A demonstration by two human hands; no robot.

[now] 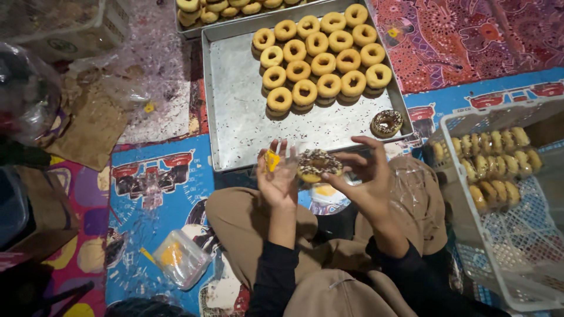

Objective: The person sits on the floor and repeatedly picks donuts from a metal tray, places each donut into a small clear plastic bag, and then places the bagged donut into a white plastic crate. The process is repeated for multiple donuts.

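Bagging step, by my read: right hand fingers pinch sprinkled donut at tray's 6 o'clock, left hand fingers grip clear wrapper; next needs wrapper mouth spread.

We wear long dark sleeves, near black, that cover both forearms and end in snug cuffs at the wrists, leaving our left hand and right hand bare, with no rings, watch or gloves showing. Our legs are covered in loose tan cloth, plain and unpatterned, that creases into soft folds over the knees. A further fold of the same tan fabric lies across our lap at the bottom of the view, with a short seam or tuck running across it.
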